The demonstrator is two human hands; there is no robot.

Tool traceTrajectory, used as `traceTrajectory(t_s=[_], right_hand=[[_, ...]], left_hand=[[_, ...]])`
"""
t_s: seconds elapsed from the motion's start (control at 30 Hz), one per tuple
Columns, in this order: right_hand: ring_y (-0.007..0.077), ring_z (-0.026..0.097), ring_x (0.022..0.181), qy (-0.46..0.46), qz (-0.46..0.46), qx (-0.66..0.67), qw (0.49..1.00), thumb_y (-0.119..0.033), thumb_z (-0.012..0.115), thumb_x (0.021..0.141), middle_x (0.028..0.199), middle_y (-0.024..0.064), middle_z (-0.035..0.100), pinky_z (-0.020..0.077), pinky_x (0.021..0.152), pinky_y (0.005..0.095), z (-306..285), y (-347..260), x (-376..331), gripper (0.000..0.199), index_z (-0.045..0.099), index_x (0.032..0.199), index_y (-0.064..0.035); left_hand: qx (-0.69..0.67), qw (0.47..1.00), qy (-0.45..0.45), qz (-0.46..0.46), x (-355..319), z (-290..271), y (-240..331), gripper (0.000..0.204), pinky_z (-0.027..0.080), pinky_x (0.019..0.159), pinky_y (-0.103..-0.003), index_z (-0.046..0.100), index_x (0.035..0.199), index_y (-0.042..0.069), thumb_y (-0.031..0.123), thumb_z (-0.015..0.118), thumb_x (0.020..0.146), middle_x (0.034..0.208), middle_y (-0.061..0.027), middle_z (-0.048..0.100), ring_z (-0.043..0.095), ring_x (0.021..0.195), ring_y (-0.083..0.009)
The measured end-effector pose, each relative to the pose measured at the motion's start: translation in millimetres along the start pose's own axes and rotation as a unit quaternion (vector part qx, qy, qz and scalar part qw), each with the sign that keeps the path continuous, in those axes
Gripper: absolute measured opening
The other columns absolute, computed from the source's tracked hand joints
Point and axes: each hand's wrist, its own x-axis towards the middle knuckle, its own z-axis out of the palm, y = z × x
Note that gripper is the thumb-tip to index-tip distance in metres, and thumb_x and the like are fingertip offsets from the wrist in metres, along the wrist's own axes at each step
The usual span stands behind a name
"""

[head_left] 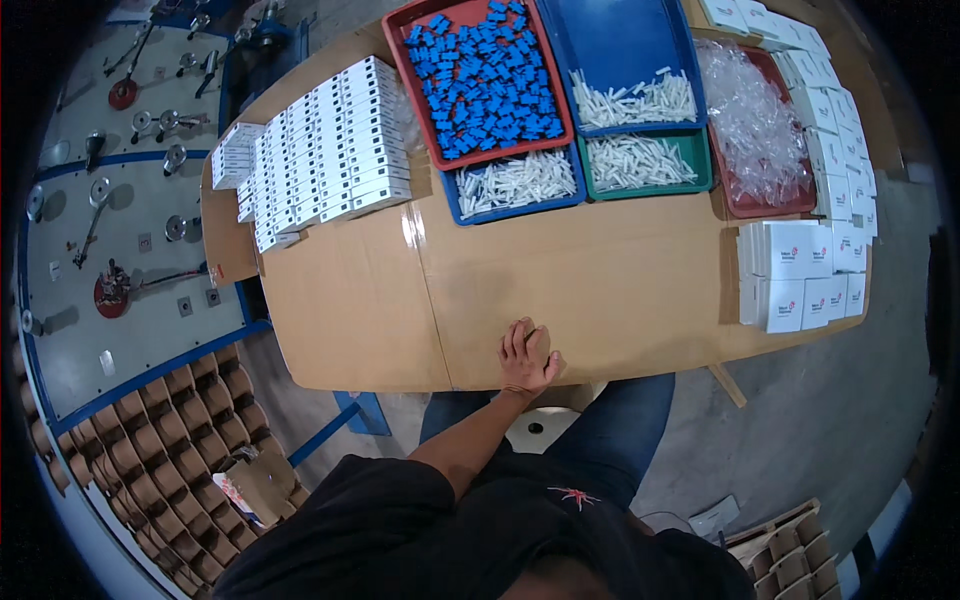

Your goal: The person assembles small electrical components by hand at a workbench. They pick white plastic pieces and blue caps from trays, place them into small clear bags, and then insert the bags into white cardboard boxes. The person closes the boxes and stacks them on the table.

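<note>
My left hand [527, 358] rests palm down near the front edge of the cardboard-covered table [600, 270]. Its fingers are a little apart and bent, with nothing seen in them. My right hand is not in view. Beyond the left hand lies a blue tray [520, 213] of white plastic pieces, beside a green tray [650, 190] with similar pieces. A red tray [500, 155] full of small blue parts overlaps the blue tray behind it. Another blue tray [620, 40] holds more white pieces [635, 103] along its near side.
Rows of white boxes [330, 150] stand at the left of the table. At the right, a red tray [765, 208] holds clear plastic bags [750, 120]. White cartons [795, 270] are stacked along the right edge. Cardboard dividers [170, 440] and a grey panel [130, 270] lie beyond the left side.
</note>
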Motion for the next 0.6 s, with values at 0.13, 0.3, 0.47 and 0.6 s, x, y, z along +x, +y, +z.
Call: traceTrajectory(t_s=[0.13, 0.3, 0.47, 0.6], right_hand=[[0.0324, 0.064, 0.108, -0.019, 0.001, 0.005, 1.0, -0.018, 0.053, 0.109, 0.117, 0.0215, 0.068, 0.0494, 0.094, 0.0424, 15.6, 3.2, -3.7, 0.031, 0.063, 0.123, 0.0071], [0.0317, 0.064, 0.105, -0.041, -0.003, 0.0, 0.999, -0.018, 0.052, 0.109, 0.115, 0.0208, 0.068, 0.0499, 0.092, 0.0419, 27.6, 10.4, -3.0, 0.03, 0.063, 0.123, 0.0068], [0.0311, 0.064, 0.102, -0.052, -0.009, -0.011, 0.999, -0.018, 0.052, 0.109, 0.113, 0.02, 0.069, 0.0504, 0.09, 0.0414, 37.2, 19.5, 2.5, 0.03, 0.063, 0.122, 0.0065], [0.0306, 0.065, 0.1, -0.053, -0.008, -0.013, 0.998, -0.018, 0.052, 0.11, 0.111, 0.0194, 0.069, 0.0508, 0.088, 0.041, 44.6, 33.7, -3.1, 0.03, 0.064, 0.122, 0.0063]], left_hand=[[0.006, 1.0, 0.003, 0.004, 0.0, 4.7, -0.6, 0.063, 0.031, 0.115, -0.059, 0.052, 0.14, 0.01, 0.045, 0.066, 0.09, 0.154, -0.0211, 0.041, 0.038, 0.143, -0.0424], [0.006, 1.0, 0.001, 0.006, 2.0, 2.1, 0.6, 0.063, 0.031, 0.116, -0.059, 0.052, 0.14, 0.009, 0.045, 0.066, 0.089, 0.153, -0.0214, 0.041, 0.039, 0.142, -0.0427], [-0.018, 1.0, -0.013, 0.009, 3.8, -8.7, 2.0, 0.064, 0.03, 0.115, -0.06, 0.052, 0.139, 0.007, 0.043, 0.068, 0.089, 0.151, -0.0229, 0.041, 0.038, 0.143, -0.0437], [0.005, 1.0, -0.011, 0.004, -0.4, -1.3, -1.1, 0.062, 0.031, 0.114, -0.059, 0.053, 0.138, 0.007, 0.041, 0.069, 0.088, 0.152, -0.0227, 0.042, 0.04, 0.141, -0.0442]])
